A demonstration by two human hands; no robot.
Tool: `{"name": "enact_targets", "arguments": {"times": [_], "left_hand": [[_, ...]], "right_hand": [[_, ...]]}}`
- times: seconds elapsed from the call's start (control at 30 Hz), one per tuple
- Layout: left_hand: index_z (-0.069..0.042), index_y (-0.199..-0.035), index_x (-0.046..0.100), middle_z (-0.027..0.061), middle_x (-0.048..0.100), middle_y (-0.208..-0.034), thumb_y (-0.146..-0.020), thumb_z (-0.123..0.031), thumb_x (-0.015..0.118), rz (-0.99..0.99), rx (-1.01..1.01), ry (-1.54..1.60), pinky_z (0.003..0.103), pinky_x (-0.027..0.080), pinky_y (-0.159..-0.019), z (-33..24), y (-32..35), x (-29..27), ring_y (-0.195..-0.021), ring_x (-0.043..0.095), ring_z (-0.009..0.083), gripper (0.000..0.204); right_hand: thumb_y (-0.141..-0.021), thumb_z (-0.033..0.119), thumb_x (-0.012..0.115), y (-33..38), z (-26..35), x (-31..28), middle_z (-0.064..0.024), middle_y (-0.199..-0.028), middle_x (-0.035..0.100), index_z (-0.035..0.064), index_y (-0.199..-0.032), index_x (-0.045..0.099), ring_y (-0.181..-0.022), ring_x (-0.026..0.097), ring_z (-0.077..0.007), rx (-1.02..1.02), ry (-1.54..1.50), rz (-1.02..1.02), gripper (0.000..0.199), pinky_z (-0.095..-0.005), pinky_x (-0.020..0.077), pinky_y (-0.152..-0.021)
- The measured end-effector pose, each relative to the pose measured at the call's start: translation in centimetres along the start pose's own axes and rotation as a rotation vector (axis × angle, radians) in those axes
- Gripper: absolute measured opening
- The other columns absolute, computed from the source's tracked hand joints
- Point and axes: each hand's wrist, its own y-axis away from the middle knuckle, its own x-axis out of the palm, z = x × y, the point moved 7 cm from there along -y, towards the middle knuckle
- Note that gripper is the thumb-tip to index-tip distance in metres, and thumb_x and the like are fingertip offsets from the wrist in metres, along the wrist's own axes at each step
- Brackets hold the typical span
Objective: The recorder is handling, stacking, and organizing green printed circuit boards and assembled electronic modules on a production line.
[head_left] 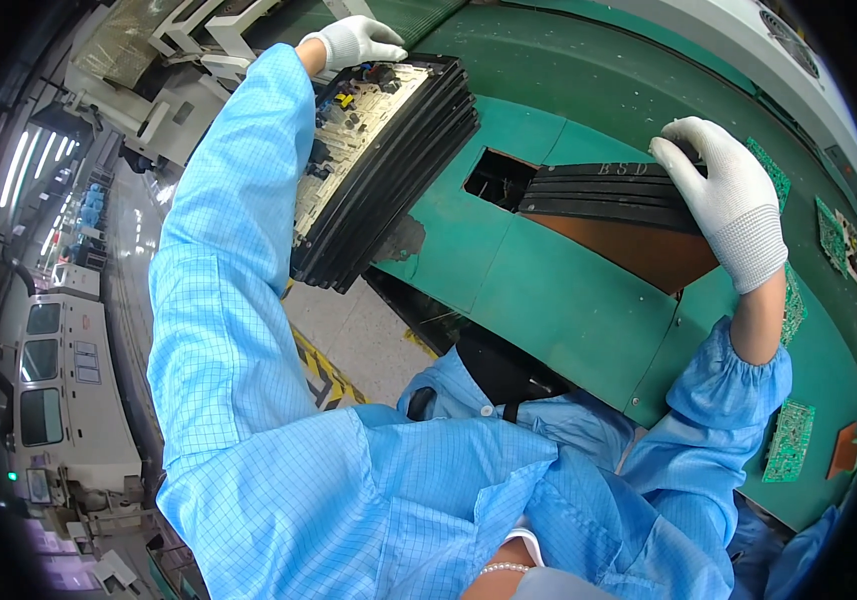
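Note:
My left hand, in a white glove, is at the far end of a stack of black frames, its fingers bent over the end edge. A pale board fitted with dark and yellow electronic parts lies on the stack's left side. My right hand, also gloved, curves over the right end of a second stack of black frames, with a gap between thumb and fingers. The brown face of a panel shows below those frames. My right fingertips are partly hidden.
The green worktop has a rectangular cutout beside the second stack. Green circuit boards lie along its right side. White machine housing borders the far right. Yellow-black floor tape and factory machines are left.

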Motion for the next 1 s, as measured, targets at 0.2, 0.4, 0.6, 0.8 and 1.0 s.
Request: {"name": "enact_targets", "arguments": {"times": [0.2, 0.4, 0.6, 0.8, 1.0], "left_hand": [[-0.007, -0.121, 0.073, 0.0134, 0.074, -0.112, -0.092, -0.038, 0.073, 0.05, 0.0, -0.019, 0.034, 0.053, -0.096, 0.6, -0.5, 0.5, -0.103, 0.07, 0.0254, 0.043], [-0.006, -0.113, 0.076, 0.0132, 0.076, -0.105, -0.092, -0.038, 0.073, 0.019, -0.019, -0.068, 0.034, 0.055, -0.09, -0.3, -1.4, 0.5, -0.095, 0.072, 0.0238, 0.039], [-0.004, -0.111, 0.076, 0.0149, 0.076, -0.103, -0.093, -0.046, 0.069, -0.063, 0.027, -0.035, 0.036, 0.055, -0.089, -0.5, -1.2, 0.5, -0.094, 0.072, 0.0283, 0.047], [0.003, -0.101, 0.075, 0.0202, 0.073, -0.087, -0.087, -0.061, 0.068, -0.057, 0.046, -0.116, 0.041, 0.056, -0.079, -6.8, 1.2, 0.2, -0.083, 0.072, 0.0323, 0.066], [-0.002, -0.097, 0.074, 0.0196, 0.064, -0.107, -0.081, -0.058, 0.075, -0.068, 0.032, -0.279, 0.041, 0.052, -0.09, -8.0, 1.8, 1.3, -0.102, 0.065, 0.0355, 0.058]], "right_hand": [[-0.094, 0.037, 0.063, 0.0, 0.4, -0.3, -0.0156, -0.095, 0.068, 0.0047, -0.101, 0.069, -0.092, 0.067, -0.0329, -0.03, -0.02, -0.02, 0.034, -0.0391, 0.0532, -0.082], [-0.094, 0.037, 0.063, 0.0, 0.0, -0.1, -0.0152, -0.093, 0.068, 0.0051, -0.1, 0.069, -0.09, 0.067, -0.0326, -0.025, -0.012, -0.015, 0.033, -0.0389, 0.0531, -0.081], [-0.095, 0.037, 0.062, 0.0, 0.1, -0.1, -0.015, -0.092, 0.068, 0.0053, -0.099, 0.069, -0.088, 0.068, -0.0321, -0.03, -0.025, -0.018, 0.033, -0.0388, 0.0532, -0.08], [-0.095, 0.038, 0.062, 0.0, -0.1, 0.0, -0.0149, -0.091, 0.068, 0.0053, -0.1, 0.069, -0.088, 0.068, -0.0316, -0.031, -0.011, -0.019, 0.034, -0.0385, 0.0533, -0.08], [-0.095, 0.039, 0.062, 0.0, 0.0, 0.0, -0.016, -0.094, 0.069, 0.0048, -0.102, 0.069, -0.091, 0.068, -0.0325, -0.023, -0.016, -0.002, 0.036, -0.0389, 0.0532, -0.083]]}}
